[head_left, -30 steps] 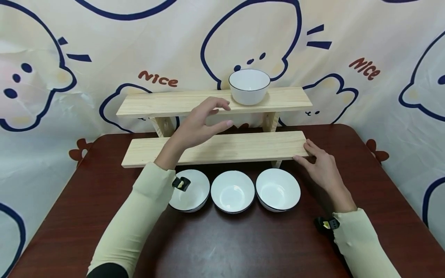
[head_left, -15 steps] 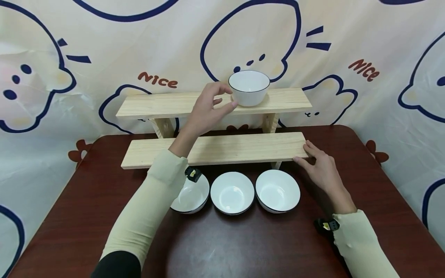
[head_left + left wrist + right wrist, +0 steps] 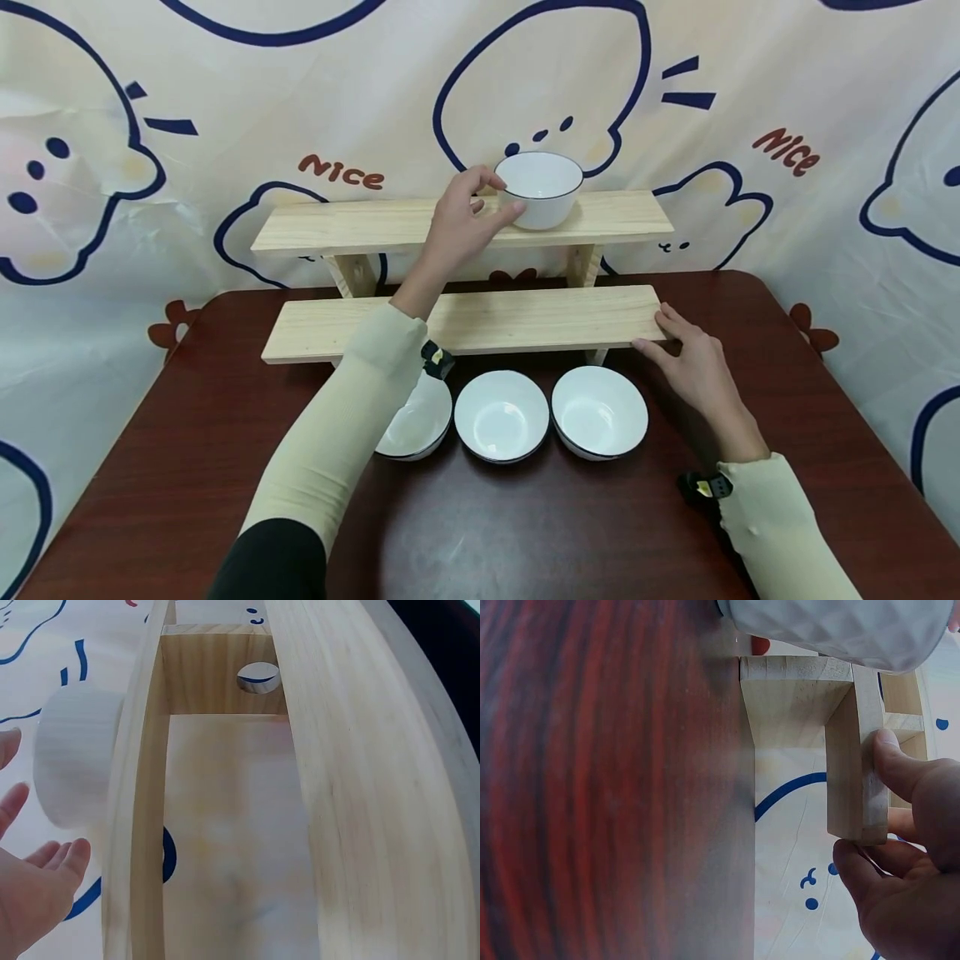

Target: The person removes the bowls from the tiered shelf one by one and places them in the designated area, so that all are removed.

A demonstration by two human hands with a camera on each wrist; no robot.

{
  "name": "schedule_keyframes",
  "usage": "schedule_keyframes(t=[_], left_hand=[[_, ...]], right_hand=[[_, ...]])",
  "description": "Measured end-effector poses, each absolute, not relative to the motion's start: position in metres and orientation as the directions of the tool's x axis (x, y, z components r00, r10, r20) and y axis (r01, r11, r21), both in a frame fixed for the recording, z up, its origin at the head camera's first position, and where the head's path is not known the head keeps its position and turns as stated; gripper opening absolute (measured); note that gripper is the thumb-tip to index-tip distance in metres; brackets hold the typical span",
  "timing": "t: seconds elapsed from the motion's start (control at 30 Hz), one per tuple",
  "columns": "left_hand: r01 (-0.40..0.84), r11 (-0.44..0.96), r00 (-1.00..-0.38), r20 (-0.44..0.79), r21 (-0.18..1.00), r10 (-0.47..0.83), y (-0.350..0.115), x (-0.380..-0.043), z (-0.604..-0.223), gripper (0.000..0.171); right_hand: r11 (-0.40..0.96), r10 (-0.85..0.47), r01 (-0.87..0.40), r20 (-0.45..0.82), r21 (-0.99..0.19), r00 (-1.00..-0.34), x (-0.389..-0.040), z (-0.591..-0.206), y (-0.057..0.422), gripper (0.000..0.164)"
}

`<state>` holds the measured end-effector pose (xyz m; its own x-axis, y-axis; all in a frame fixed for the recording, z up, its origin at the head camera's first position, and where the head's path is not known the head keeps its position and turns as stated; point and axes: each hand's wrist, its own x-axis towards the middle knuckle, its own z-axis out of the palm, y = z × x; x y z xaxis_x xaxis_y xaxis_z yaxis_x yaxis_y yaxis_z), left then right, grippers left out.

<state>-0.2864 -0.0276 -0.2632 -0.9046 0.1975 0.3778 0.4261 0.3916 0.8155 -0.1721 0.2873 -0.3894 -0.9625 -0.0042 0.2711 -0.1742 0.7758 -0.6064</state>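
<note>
On the right half of the upper board of a two-tier wooden shelf (image 3: 360,225) stands a white bowl (image 3: 546,208) with a dark rim. My left hand (image 3: 463,221) is at the bowl's left side, thumb and fingers spread. In the left wrist view a small gap shows between the fingertips (image 3: 77,855) and the bowl (image 3: 79,761). My right hand (image 3: 697,362) holds the right end of the lower board (image 3: 547,321). The right wrist view has the thumb (image 3: 896,761) on the board's front edge and other fingers at its end.
Three white bowls stand in a row before the shelf: left (image 3: 420,421), middle (image 3: 502,417) and right (image 3: 600,412). The left one is partly behind my left sleeve. All stand on a dark red-brown table (image 3: 480,533). A patterned cloth (image 3: 247,100) hangs behind.
My left hand has moved right and slightly up, from left of the bowl on the upper board to close beside it. My right hand has stayed on the lower board.
</note>
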Motion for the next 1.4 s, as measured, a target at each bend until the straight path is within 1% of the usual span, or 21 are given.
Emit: schedule_keyframes(t=[0.13,0.4,0.57,0.73,0.93,1.4], left_hand=[[0.398,0.376,-0.917,0.356,0.837,0.178,-0.024,-0.292,-0.265,0.035],[0.333,0.244,-0.94,0.301,0.911,0.159,-0.017,-0.299,-0.269,0.035],[0.294,0.22,-0.952,0.264,0.93,0.157,-0.014,-0.302,-0.269,0.036],[0.297,0.222,-0.951,0.267,0.929,0.156,-0.013,-0.304,-0.269,0.033],[0.301,0.19,-0.948,0.271,0.934,0.169,-0.014,-0.303,-0.27,0.031],[0.331,0.177,-0.935,0.297,0.927,0.194,-0.014,-0.309,-0.274,0.044]], right_hand=[[0.779,-0.008,-0.179,0.276,-0.6,-0.961,-0.172,-0.39,0.288,0.067],[0.779,-0.005,-0.179,0.28,-0.601,-0.96,-0.172,-0.391,0.288,0.067],[0.775,-0.007,-0.184,0.283,-0.605,-0.959,-0.173,-0.391,0.287,0.067],[0.776,-0.005,-0.182,0.283,-0.604,-0.959,-0.173,-0.391,0.288,0.067],[0.778,-0.006,-0.181,0.28,-0.602,-0.96,-0.172,-0.391,0.288,0.067],[0.776,0.003,-0.17,0.274,-0.607,-0.962,-0.173,-0.391,0.288,0.067]])
